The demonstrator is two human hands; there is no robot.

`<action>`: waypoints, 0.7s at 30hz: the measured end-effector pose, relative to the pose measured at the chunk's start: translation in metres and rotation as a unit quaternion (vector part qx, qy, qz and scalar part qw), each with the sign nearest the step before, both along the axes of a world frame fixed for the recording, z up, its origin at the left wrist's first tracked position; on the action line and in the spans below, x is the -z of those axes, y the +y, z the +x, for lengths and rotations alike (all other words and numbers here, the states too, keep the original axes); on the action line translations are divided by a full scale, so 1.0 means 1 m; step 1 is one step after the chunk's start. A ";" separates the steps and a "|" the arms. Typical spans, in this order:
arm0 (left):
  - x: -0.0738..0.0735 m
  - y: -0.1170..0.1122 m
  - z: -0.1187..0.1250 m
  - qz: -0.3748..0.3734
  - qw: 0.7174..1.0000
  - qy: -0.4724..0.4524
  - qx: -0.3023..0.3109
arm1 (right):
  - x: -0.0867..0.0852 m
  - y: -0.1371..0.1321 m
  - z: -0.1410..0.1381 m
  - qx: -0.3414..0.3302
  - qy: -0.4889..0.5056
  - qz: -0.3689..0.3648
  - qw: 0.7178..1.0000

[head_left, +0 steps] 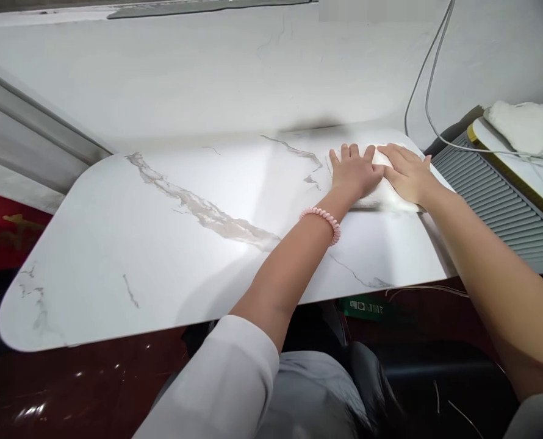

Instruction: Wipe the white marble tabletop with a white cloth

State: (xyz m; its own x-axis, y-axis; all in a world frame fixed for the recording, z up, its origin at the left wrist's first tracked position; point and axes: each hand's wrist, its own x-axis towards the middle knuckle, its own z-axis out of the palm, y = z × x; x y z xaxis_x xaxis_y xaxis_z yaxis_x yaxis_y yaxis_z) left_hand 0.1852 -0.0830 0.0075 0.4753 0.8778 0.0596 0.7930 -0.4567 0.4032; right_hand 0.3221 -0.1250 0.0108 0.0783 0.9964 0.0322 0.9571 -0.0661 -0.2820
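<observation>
A fluffy white cloth (384, 196), apparently folded, lies at the right end of the white marble-patterned tabletop (116, 244). My left hand (354, 172) presses down on its left part, palm lowered and fingers spread, with a pink coiled band around the wrist. Flat across the cloth's right part rests my right hand (406, 174), fingers stretched out towards the left. The two hands almost meet over the cloth and hide much of it. Neither one grips anything.
A white wall (207, 79) runs behind the table. Grey cables (429, 91) hang at the back right. A ribbed grey cabinet (504, 195) stands right of the table, with another fluffy white piece (528, 125) on top. At the left is a red item (6, 231) with gold marks.
</observation>
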 end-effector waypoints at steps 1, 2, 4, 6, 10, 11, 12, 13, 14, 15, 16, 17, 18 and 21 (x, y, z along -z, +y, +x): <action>0.001 0.008 0.005 0.002 1.000 -0.002 -0.002 | 0.000 0.008 0.005 0.001 0.003 0.002 1.000; 0.001 0.015 0.010 0.005 1.000 -0.005 -0.004 | 0.000 0.016 0.010 -0.001 0.004 0.006 1.000; 0.003 0.028 0.020 0.006 1.000 -0.010 -0.007 | 0.000 0.030 0.020 -0.009 0.006 0.014 1.000; 0.004 0.039 0.028 0.004 1.000 -0.018 -0.009 | 0.001 0.041 0.030 -0.013 0.014 0.022 1.000; 0.007 0.056 0.044 0.009 0.999 -0.031 -0.009 | 0.003 0.058 0.049 -0.008 0.028 0.021 0.999; 0.008 0.060 0.048 0.011 0.999 -0.033 -0.008 | 0.004 0.062 0.053 -0.009 0.028 0.018 0.999; 0.009 0.063 0.052 0.015 0.999 -0.035 -0.008 | 0.004 0.065 0.056 -0.009 0.028 0.016 0.999; 0.009 0.067 0.055 0.017 0.999 -0.038 -0.006 | 0.004 0.069 0.059 -0.008 0.028 0.014 0.999; 0.010 0.070 0.058 0.019 0.999 -0.041 -0.005 | 0.004 0.071 0.061 -0.005 0.028 0.013 1.000; 0.010 0.073 0.061 0.019 0.999 -0.042 -0.003 | 0.004 0.073 0.063 -0.002 0.028 0.013 1.000; 0.010 0.075 0.063 0.018 0.999 -0.042 -0.002 | 0.003 0.075 0.064 0.002 0.028 0.015 1.000; 0.010 0.077 0.065 0.017 0.999 -0.040 -0.002 | 0.003 0.076 0.064 0.004 0.028 0.017 0.999; 0.009 0.078 0.066 0.015 0.999 -0.035 -0.003 | 0.002 0.076 0.063 0.006 0.027 0.020 0.999; 0.007 0.076 0.066 0.009 1.000 -0.022 -0.004 | -0.001 0.071 0.059 0.016 0.014 0.013 1.000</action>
